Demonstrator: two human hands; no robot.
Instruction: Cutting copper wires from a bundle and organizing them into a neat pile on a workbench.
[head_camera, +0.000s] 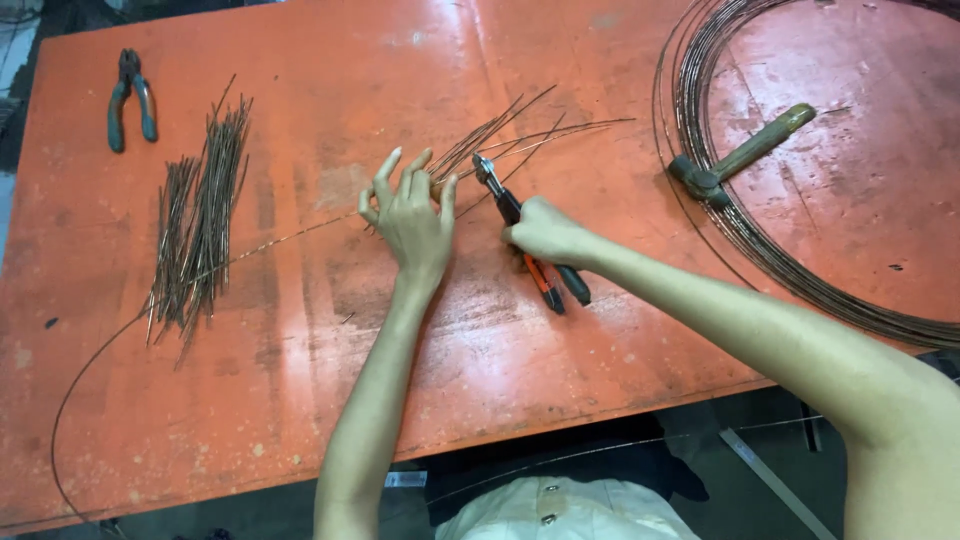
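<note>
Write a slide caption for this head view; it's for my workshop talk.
Right hand grips cutting pliers beside the left hand pressing wire pieces on an orange table.

The scene is brightly and evenly lit from above; pale glare is seen along the far edge of the orange worktop (330, 60). Shadows are soft, focus sharp.

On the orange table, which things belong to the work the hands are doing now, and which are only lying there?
In use:
- orange-handled cutters, gripped by the right hand
- small wire bunch, pressed down by the left hand
- long wire running across the table

Lying about:
- grey-handled pliers
- pile of cut wire pieces
- wire coil
- hammer resting on the coil
</note>
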